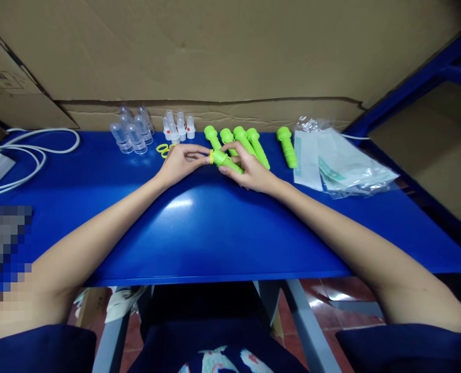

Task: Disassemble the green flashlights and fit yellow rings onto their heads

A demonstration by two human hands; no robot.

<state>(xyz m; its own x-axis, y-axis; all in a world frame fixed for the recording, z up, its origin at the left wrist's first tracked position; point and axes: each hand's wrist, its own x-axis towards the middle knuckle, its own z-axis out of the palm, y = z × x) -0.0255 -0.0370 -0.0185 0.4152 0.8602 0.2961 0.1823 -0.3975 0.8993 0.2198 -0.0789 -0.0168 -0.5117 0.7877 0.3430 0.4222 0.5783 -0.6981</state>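
Observation:
My right hand point(249, 168) is closed around a bright green torch-shaped plastic body point(228, 162), its wider head pointing left. At that head end sits a yellow ring point(211, 156), pinched by the fingertips of my left hand point(182, 161). Whether the ring is fully seated cannot be made out. Partly hidden behind my left hand, more yellow rings point(162, 148) lie on the table. Just beyond my right hand, several similar green bodies point(258, 147) lie side by side, and one more green body point(287, 147) lies apart to the right.
Clear plastic caps point(136, 139) stand at the back left of the blue table point(199, 233). Beside them are small white-based clear pieces point(181, 127) with red spots. Plastic bags point(343, 160) lie at right, a white cable point(40, 150) at left. Cardboard point(215, 52) stands behind.

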